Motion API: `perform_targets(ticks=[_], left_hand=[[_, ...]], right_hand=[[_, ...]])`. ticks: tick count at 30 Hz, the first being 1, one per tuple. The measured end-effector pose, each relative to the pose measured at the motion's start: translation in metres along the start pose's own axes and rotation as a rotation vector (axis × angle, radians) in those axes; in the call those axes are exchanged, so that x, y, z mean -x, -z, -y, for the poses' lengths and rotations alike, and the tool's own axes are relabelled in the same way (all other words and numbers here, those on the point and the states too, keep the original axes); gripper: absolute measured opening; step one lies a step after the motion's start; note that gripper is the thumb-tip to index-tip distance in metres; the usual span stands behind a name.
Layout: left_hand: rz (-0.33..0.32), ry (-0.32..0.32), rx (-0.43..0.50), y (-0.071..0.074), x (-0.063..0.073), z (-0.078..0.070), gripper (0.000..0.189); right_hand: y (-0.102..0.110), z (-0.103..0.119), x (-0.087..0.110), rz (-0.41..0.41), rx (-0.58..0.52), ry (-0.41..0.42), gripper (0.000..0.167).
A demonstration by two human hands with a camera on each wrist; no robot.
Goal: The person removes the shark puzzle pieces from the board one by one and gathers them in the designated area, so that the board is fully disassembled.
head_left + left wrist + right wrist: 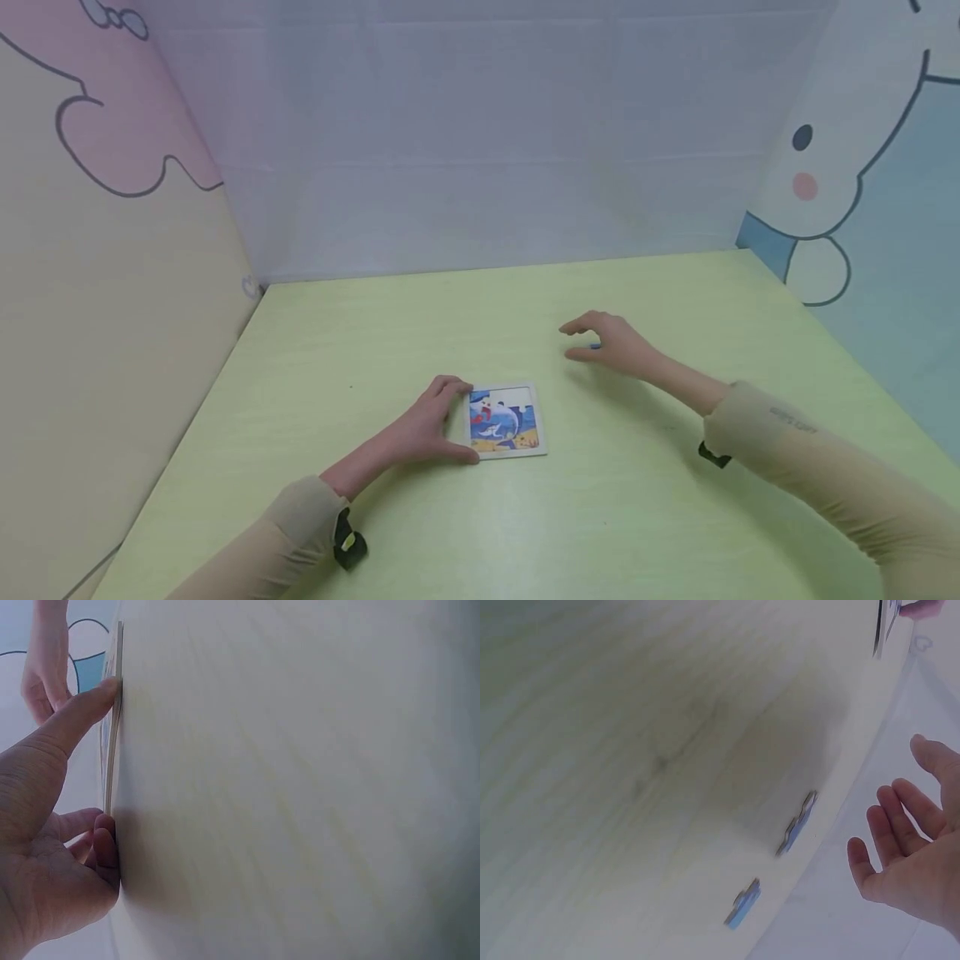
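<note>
A square jigsaw puzzle (504, 423) lies flat on the table, its pale frame around a blue sea picture with a white-and-blue whale or dolphin. A pale bare patch shows at the picture's upper right. My left hand (431, 423) grips the frame (114, 742) at its left side, thumb at the near edge and fingers at the far edge. My right hand (611, 343) hovers right of the puzzle, fingers apart and holding nothing. Two loose blue puzzle pieces, one nearer the hand (798, 825) and another piece (743, 904), lie under it in the right wrist view.
The light yellow-green table (420, 525) reaches back to a pale cloth wall (480, 150). Side walls with cartoon figures stand at left and right. A dark wrist device (349, 543) sits at the left cuff and a similar device (714, 455) at the right cuff.
</note>
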State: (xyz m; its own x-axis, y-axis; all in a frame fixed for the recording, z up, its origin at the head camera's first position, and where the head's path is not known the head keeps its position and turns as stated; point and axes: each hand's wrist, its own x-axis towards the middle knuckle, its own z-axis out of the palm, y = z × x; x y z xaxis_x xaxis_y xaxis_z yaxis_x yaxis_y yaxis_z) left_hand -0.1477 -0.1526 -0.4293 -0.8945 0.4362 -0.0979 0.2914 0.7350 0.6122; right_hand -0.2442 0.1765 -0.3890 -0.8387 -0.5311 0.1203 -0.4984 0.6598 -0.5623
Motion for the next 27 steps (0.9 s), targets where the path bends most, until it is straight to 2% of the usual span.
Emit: perform_targets(ticks=[6,10,14,18,22,27], left_hand=[[-0.002,-0.003,0.011,0.000,0.000,0.000,0.102],[-0.002,0.011,0.015,0.000,0.000,0.000,0.103],[-0.004,0.024,0.026,0.000,0.001,0.000,0.104],[-0.008,0.028,0.034,0.000,0.001,0.000,0.104],[-0.015,0.039,0.029,-0.001,0.001,0.001,0.106],[-0.016,0.036,0.031,-0.001,0.002,0.000,0.106]], right_hand=[[-0.020,0.022,-0.002,-0.041,-0.046,0.031,0.041],[-0.037,0.035,-0.003,-0.038,-0.067,0.060,0.040],[-0.053,0.047,-0.002,-0.009,-0.100,0.073,0.039],[-0.065,0.058,-0.001,0.042,-0.122,0.042,0.038],[-0.078,0.062,-0.001,0.084,-0.113,0.043,0.036],[-0.090,0.067,-0.001,0.108,-0.044,0.086,0.030]])
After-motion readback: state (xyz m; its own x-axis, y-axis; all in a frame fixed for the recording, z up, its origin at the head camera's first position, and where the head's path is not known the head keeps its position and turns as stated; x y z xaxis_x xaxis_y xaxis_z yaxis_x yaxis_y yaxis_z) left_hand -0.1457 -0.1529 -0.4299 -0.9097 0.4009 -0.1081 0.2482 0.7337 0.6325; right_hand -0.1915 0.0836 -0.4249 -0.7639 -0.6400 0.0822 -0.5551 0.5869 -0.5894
